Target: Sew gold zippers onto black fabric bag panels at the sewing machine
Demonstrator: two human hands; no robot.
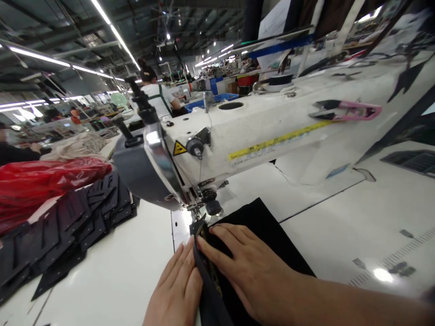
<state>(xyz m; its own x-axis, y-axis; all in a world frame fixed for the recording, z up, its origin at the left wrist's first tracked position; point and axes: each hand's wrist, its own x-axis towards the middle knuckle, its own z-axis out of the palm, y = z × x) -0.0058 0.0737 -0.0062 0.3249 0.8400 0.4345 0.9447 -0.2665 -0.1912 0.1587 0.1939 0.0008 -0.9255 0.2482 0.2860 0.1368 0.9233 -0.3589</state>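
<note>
A piece of black fabric lies on the white table under the needle area of a white sewing machine. My right hand lies flat on the fabric with fingers stretched toward the presser foot. Just left of it, my left hand rests with fingers extended along the fabric's left edge, pressing a folded strip with a patterned band. Both hands are open and flat.
A stack of black cut pieces lies at the left with a red plastic bag behind it. Pink thread snips rest on the machine's top. Another person in white works far behind, among more workstations.
</note>
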